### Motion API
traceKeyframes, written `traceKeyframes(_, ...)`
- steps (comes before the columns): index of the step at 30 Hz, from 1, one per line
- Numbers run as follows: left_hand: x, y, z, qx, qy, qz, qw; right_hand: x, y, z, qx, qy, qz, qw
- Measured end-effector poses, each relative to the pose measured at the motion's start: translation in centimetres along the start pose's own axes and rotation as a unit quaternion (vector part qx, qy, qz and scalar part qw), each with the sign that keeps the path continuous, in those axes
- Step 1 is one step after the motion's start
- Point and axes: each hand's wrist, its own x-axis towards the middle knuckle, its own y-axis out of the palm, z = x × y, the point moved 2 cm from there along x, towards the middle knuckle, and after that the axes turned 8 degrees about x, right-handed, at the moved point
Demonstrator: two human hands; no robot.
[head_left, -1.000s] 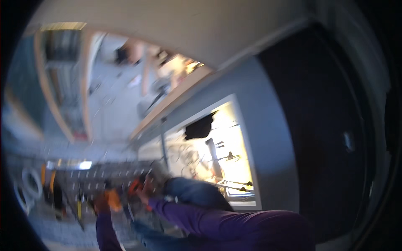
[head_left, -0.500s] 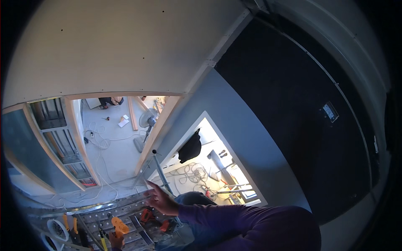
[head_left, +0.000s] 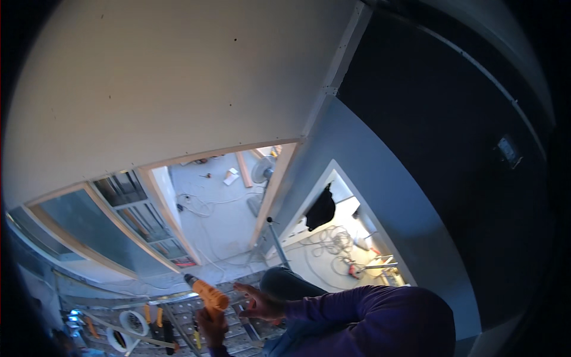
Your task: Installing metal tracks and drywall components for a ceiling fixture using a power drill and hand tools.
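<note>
An orange power drill (head_left: 209,297) is gripped in my left hand (head_left: 212,326), whose fingers wrap round its handle. Its dark chuck (head_left: 190,278) points up and to the left, over the perforated metal platform. Just right of the drill is my right hand (head_left: 264,303), fingers apart and nothing visible in it. Whether its fingertips touch the drill I cannot tell. Both hands are low in the view, near my bent knee (head_left: 285,281).
Rolls of white tape (head_left: 134,323) and orange-handled tools (head_left: 153,315) lie on the platform at the left. A metal pole (head_left: 278,244) rises beside my knee. Below are a fan (head_left: 263,169) and loose cables (head_left: 333,241). A pale panel (head_left: 166,89) spans the upper left.
My left hand has raised the orange drill off the platform level and turned its chuck up-left. My right hand is now closer to the drill. The whole view has swung to the left.
</note>
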Motion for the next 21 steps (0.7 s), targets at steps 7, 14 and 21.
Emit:
traceKeyframes(7, 4.1, 4.8, -25.3, 0.138, 0.208, -0.053, 0.967, 5.8, -6.5, 8.9, 0.333, -0.089, -0.104, 0.933)
traceKeyframes(14, 10.9, 9.9, -37.0, 0.192, 0.311, 0.007, 0.931, 10.7, -17.7, 15.1, 0.457, -0.204, -0.074, 0.863)
traceKeyframes(21, 17.1, 13.1, -47.3, -0.199, 0.23, 0.19, 0.934, 7.2, -27.3, 19.8, 0.562, -0.326, -0.143, 0.746)
